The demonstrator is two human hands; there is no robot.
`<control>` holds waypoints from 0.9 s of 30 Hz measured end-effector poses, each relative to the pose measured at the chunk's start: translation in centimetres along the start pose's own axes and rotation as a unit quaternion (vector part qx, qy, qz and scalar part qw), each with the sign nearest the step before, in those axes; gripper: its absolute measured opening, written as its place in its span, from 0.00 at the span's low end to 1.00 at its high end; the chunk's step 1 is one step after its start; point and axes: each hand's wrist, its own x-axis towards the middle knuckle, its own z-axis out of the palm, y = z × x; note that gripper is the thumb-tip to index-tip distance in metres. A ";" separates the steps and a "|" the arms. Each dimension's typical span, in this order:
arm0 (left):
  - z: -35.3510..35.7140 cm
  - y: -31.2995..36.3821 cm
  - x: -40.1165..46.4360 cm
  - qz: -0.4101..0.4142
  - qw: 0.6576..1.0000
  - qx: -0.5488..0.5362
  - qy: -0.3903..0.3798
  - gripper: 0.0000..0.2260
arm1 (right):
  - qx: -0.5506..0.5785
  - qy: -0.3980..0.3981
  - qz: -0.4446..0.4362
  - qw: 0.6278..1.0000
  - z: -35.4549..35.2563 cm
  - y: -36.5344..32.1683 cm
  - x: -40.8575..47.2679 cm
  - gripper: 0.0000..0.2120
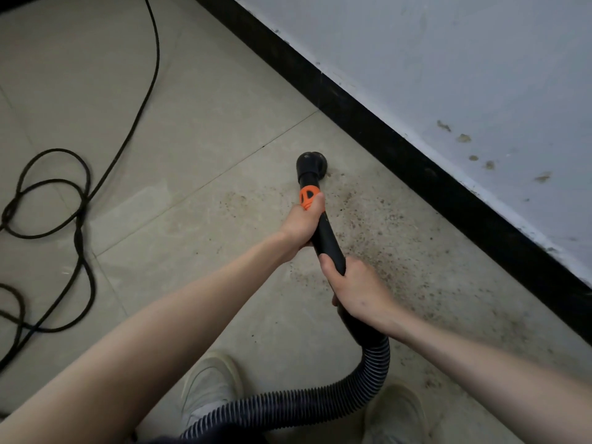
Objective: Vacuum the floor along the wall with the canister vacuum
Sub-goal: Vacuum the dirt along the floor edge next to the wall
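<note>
Both hands grasp the black vacuum wand (326,235): left hand (302,221) nearer the nozzle (311,164), right hand (355,288) nearer the hose (320,402). Nozzle rests on dusty floor (208,129) near the black baseboard (400,152).

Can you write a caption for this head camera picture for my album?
Both hands, left hand and right hand, steer the vacuum wand over dirt.

The one head-worn camera is looking steeply down and forward from standing height, taking in both forearms close below, tiled floor (198,129) ahead, and the wall (448,59) running diagonally across the upper right.
</note>
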 end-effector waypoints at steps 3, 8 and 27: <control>1.4 0.3 0.3 0.000 1.000 0.019 -0.022 0.18 | 0.008 0.020 0.024 0.999 -0.3 0.6 -0.3 0.24; 2.9 0.6 0.7 0.002 0.998 0.042 -0.047 0.18 | 0.021 0.039 0.047 0.998 -0.6 1.4 -0.7 0.25; 1.4 3.6 4.7 0.037 0.992 0.100 0.067 0.24 | 0.105 -0.027 0.005 0.994 -1.8 -0.9 4.8 0.23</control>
